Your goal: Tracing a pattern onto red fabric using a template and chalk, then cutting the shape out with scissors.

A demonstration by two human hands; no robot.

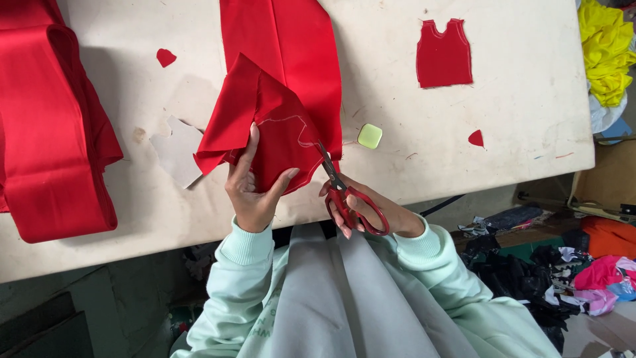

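Near the front edge of the pale tabletop (pixel 517 99), a folded piece of red cloth (pixel 265 126) is lifted and held by the left hand (pixel 252 189). That hand is closed on the cloth's lower edge: the thumb is pressed on the near face, one finger is stretched up along the face, and the rest are hidden behind the cloth. A thin chalk outline is drawn on the held piece, and the cloth runs upward into a longer red strip that is laid flat toward the far edge.

Red-handled scissors (pixel 344 192) are gripped by the right hand (pixel 377 209), whose fingers are passed through the loops and curled shut about them. The blades are parted a little and are set into the right edge of the held cloth, just beside the chalk line. Both wrists are covered by mint-green sleeves with ribbed cuffs, and a grey apron is seen below them.

Just right of the scissors' tips, a small yellow-green block (pixel 370 136) is lying on the tabletop, apart from the cloth. Left of the held piece, a grey paper pattern (pixel 177 149) is lying flat, partly covered by the cloth. Farther right, a cut-out red vest shape (pixel 444 54) is laid flat, with a small red scrap (pixel 476 138) below it and another scrap (pixel 165 57) at the far left. A thick fold of red fabric (pixel 46 126) is spread over the left end of the tabletop. Yellow cloth (pixel 606 46) is heaped beyond the right edge.
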